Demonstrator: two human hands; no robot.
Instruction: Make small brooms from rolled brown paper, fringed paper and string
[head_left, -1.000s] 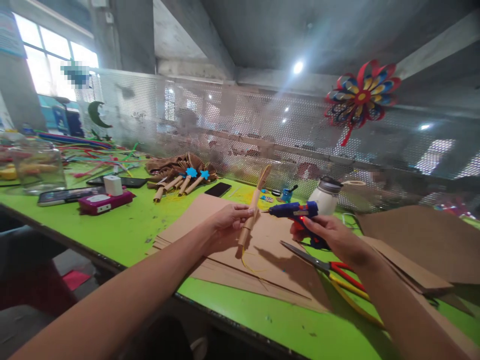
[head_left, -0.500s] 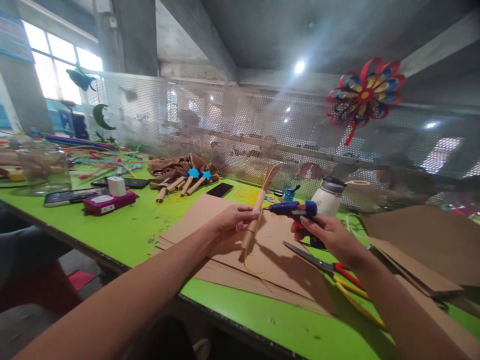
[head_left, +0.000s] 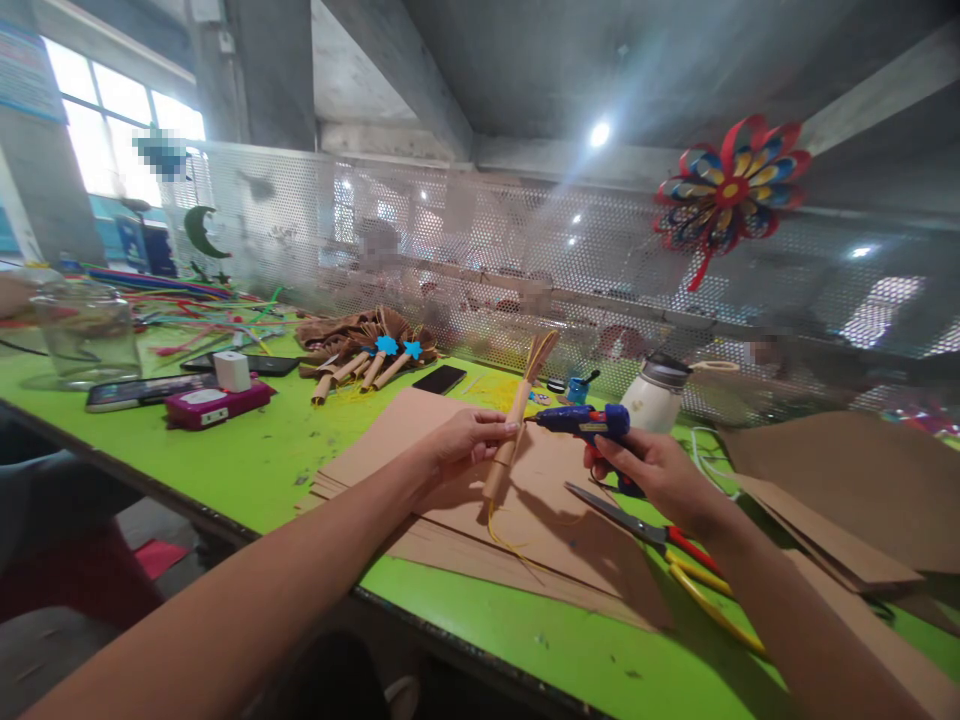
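Left hand (head_left: pixel 469 441) pinches a rolled paper tube (head_left: pixel 512 432) between closed fingertips, above stacked brown paper (head_left: pixel 559 500); right hand (head_left: pixel 660 470) wraps a glue gun (head_left: pixel 581 421), its nozzle at the tube, near those fingertips, so a slip could burn them

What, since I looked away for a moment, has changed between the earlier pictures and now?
The right hand has moved the glue gun slightly left, toward the paper roll. The whole view has also shifted a little since the first picture, as the camera moved. Nothing was taken hold of or let go: the left hand still holds the roll. The scissors stayed put.
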